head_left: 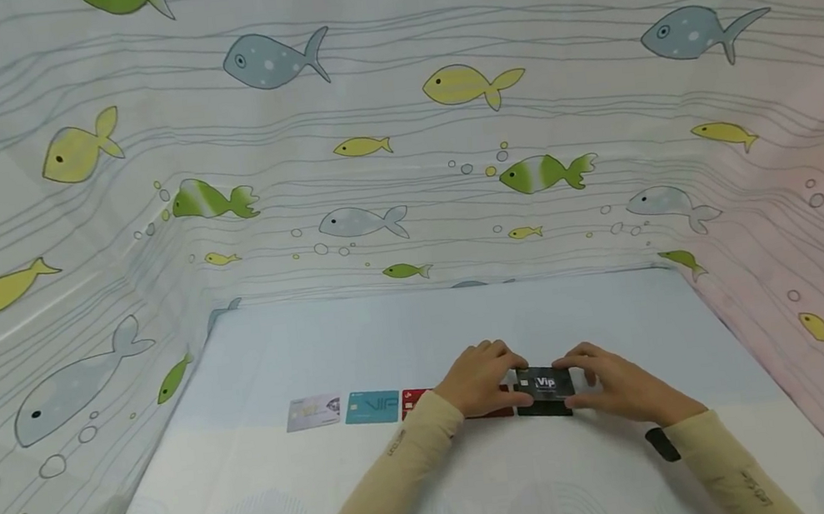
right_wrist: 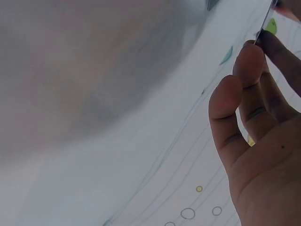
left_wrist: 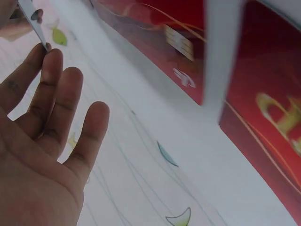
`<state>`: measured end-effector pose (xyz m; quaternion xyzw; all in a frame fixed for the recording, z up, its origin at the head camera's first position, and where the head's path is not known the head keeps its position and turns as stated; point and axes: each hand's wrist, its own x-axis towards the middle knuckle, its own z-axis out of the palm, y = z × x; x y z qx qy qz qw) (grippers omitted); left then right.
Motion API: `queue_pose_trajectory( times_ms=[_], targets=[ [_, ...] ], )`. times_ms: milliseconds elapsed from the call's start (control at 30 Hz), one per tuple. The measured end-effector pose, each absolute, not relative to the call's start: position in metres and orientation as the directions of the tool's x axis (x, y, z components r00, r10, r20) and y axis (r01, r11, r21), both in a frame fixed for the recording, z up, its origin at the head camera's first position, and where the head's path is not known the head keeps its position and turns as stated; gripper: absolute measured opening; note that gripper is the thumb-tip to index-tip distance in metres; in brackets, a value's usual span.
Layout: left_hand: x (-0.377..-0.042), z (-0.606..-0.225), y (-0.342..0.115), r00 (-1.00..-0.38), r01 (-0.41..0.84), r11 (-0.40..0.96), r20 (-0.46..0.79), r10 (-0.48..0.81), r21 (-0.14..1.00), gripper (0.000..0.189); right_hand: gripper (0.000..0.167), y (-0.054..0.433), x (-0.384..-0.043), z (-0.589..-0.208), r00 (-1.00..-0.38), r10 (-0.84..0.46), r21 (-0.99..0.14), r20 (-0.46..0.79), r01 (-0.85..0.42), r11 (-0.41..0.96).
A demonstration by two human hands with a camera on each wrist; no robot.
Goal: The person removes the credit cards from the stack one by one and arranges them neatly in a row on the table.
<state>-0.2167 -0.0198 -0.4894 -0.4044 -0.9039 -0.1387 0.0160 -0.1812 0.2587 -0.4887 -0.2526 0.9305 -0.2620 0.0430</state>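
A black card marked "Vip" (head_left: 546,385) is pinched between both hands in the head view. My left hand (head_left: 474,380) grips its left edge, my right hand (head_left: 617,386) its right edge. Just below it, another dark card (head_left: 545,410) shows as a strip, mostly covered. In the left wrist view the fingertips of the left hand (left_wrist: 47,108) meet the thin edge of the held card (left_wrist: 34,21). The right hand (right_wrist: 258,99) pinches the opposite edge of that card (right_wrist: 266,21) in the right wrist view.
Left of the hands, a silver-white card (head_left: 313,413), a teal VIP card (head_left: 372,407) and a red card (head_left: 410,401) lie in a row on the white table (head_left: 254,475). A second red card (head_left: 500,413) is partly hidden by the left hand. Fish-patterned sheeting (head_left: 374,185) surrounds the table.
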Motion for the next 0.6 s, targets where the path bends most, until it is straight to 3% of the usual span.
queue_pose_trajectory(
  times_ms=[600],
  targets=[
    [-0.209,-0.481,0.022,-0.662,0.749,0.638,0.161,0.732,0.180,0.056,0.054,0.300,-0.170,-0.484,-0.871,-0.479,-0.542,0.111,-0.457,0.705]
  ],
)
